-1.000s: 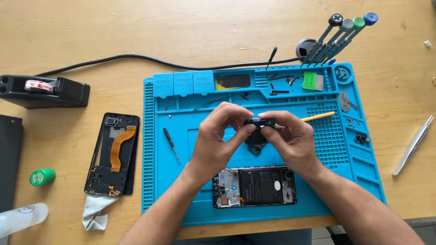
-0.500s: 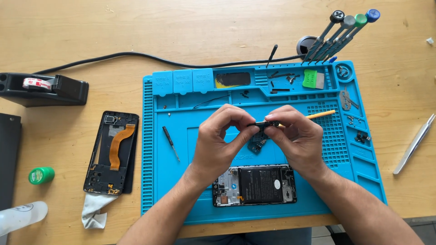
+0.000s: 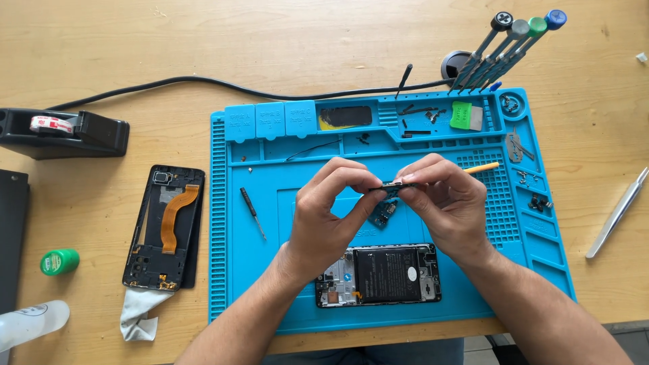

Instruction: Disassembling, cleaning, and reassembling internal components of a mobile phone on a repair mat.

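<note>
Broadly, the wooden counter (image 3: pixel 135 40) and the blue repair mat (image 3: pixel 270 284) lie as they did a second ago: the opened phone body (image 3: pixel 378 276) with its dark battery sits at the mat's near edge, the detached back cover (image 3: pixel 164 236) with its orange flex strip rests off the mat to the left, and the small screwdriver (image 3: pixel 253 212) has not moved. What has changed is between the hands. The left hand (image 3: pixel 323 220) and right hand (image 3: pixel 447 203) have drawn closer and risen slightly above the mat's middle, and the small circuit board (image 3: pixel 387 208) now hangs lower between them, its blue-green face showing under the fingertips rather than being covered. The fingers of both hands are clamped on its top edge, thumb against forefinger on each side. By my reading, the board is being turned for inspection or its top fitting worked at, not set down. An orange tool (image 3: pixel 483 167) pokes out behind the right hand.
</note>
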